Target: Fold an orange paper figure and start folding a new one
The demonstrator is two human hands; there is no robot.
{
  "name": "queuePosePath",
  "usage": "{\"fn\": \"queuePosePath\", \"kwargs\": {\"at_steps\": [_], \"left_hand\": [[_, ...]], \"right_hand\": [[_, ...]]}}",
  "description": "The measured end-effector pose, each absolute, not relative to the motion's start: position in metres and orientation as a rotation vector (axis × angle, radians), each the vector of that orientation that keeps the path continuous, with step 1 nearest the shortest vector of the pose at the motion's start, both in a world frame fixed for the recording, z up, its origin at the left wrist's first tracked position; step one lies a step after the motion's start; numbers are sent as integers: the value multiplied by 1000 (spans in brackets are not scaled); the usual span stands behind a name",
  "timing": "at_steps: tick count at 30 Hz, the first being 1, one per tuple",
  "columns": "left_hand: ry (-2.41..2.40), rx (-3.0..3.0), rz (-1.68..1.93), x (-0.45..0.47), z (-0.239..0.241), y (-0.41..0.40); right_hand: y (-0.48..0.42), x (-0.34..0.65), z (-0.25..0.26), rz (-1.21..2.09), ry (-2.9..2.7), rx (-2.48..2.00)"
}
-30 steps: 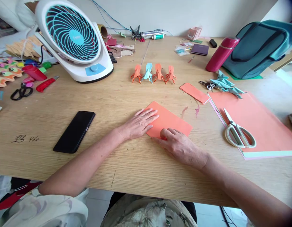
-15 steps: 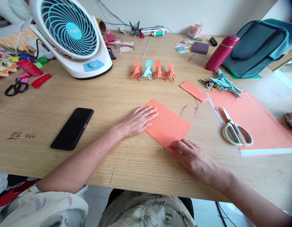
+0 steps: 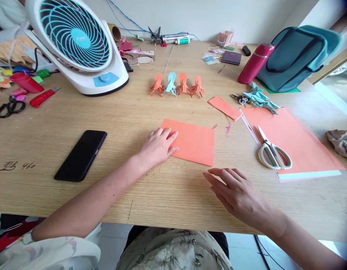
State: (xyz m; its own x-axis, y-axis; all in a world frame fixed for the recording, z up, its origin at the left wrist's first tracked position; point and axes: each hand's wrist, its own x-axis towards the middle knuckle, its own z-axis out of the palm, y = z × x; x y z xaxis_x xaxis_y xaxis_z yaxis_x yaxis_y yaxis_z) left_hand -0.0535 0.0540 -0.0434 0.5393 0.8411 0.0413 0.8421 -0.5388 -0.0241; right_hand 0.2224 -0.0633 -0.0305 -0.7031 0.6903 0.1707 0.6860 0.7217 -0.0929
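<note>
A folded orange paper rectangle (image 3: 194, 141) lies flat in the middle of the wooden table (image 3: 150, 112). My left hand (image 3: 158, 146) rests open on its left edge, fingers flat on the paper. My right hand (image 3: 236, 193) hovers open just off the sheet's lower right corner, fingers stretched out, touching nothing. Several small folded paper figures (image 3: 177, 84), orange and light blue, stand in a row beyond the sheet.
A black phone (image 3: 81, 155) lies to the left. A white and teal fan (image 3: 77, 45) stands at back left. White scissors (image 3: 271, 153) lie on a stack of orange sheets (image 3: 294, 142) at right. A red flask (image 3: 253, 63) and teal backpack (image 3: 295, 56) sit at back right.
My right hand slid along the sheet's near edge, then lifted off it and pulled back toward me. The sheet turned to lie squarer to me. My left hand stayed on the paper.
</note>
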Motion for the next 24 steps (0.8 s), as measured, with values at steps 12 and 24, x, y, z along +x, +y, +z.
{"fn": "queuePosePath", "kwargs": {"at_steps": [12, 24], "left_hand": [[-1198, -2979, -136, -72, -40, 58], [-1363, -2822, 105, -28, -11, 37]], "right_hand": [[-3, 219, -68, -53, -2562, -1466], [17, 208, -61, 91, -2501, -1408]]}}
